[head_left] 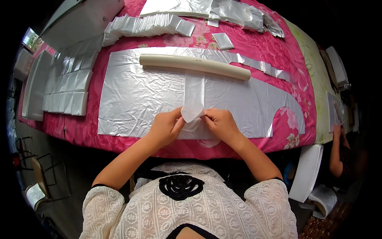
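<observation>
A narrow strip of translucent white plastic film [194, 88] lies lengthwise over a wide silvery-white plastic sheet [135, 91] with a curved cut-out at its right. My left hand [165, 126] pinches the left side of the strip's near end, which is folded into a small pointed flap. At the flap's right edge, my right hand [221, 122] is closed on the same strip between thumb and fingers. Beyond my hands, a long cream-coloured tube [195, 65] rests across the strip and sheet, slightly slanted.
Folded film packets [139, 25] stand in a long row at the back left. More packets [67, 85] are stacked at the left beside a white box [79, 20]. Plastic sheets [179, 7] lie at the far edge of the pink cloth [274, 47]. Another person's arm [336, 153] shows at right.
</observation>
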Demonstrator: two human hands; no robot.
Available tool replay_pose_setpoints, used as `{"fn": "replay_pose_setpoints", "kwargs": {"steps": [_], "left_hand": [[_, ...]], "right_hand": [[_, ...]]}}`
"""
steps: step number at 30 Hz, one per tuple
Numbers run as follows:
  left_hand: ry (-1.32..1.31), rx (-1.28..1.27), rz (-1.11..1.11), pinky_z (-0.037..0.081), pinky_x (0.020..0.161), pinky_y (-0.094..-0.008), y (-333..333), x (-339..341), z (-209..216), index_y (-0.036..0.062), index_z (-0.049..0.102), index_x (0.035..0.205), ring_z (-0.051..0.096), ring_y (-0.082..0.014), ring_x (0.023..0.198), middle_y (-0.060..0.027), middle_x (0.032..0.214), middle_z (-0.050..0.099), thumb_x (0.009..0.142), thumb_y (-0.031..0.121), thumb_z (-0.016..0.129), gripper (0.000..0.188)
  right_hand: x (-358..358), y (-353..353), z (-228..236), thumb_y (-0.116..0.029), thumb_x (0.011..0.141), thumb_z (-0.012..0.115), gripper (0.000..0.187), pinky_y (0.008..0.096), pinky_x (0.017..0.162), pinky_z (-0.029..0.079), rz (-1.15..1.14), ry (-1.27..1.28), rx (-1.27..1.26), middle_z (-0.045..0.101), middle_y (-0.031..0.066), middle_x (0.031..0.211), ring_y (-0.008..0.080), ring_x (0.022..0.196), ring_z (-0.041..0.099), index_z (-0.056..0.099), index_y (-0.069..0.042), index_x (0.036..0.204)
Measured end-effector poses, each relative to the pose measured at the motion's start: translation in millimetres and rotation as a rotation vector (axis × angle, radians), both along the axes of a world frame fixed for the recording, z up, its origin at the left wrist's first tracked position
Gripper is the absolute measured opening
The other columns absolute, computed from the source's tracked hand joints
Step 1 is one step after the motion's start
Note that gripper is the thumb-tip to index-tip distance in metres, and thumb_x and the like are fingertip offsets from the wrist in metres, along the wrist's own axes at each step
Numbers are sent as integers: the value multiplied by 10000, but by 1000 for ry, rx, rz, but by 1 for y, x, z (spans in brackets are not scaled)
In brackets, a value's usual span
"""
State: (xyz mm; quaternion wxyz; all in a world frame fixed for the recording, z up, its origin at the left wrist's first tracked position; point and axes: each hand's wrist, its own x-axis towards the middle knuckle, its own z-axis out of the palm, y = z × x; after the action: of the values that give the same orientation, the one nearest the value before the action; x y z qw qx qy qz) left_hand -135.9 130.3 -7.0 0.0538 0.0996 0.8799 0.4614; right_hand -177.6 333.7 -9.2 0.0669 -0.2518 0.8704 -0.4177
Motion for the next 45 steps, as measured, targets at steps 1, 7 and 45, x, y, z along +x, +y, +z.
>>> {"fn": "replay_pose_setpoints", "kwargs": {"steps": [1,7,45], "left_hand": [[-77,125,104,476,725,-348,1,-3,1,10,547,1153,629,-300,742,-147,780,647,849,151,526,335],[332,-21,38,353,950,-404,6,-2,-15,-29,325,1329,453,-360,1124,-230,1270,427,865,232,516,565],[640,-429,-158,508,716,-313,14,-12,-26,35,598,842,630,-211,849,-75,945,639,725,71,603,122]], "right_hand": [[-3,-4,4,-128,780,595,147,331,598,476,-41,-66,11,621,153,715,292,640,603,647,-4,839],[-22,-14,12,-199,816,581,243,292,537,463,-198,-497,2,623,117,590,178,518,607,651,31,787],[-46,3,0,23,675,529,430,382,1008,350,342,268,88,520,137,1239,296,1181,455,569,-8,1102]]}}
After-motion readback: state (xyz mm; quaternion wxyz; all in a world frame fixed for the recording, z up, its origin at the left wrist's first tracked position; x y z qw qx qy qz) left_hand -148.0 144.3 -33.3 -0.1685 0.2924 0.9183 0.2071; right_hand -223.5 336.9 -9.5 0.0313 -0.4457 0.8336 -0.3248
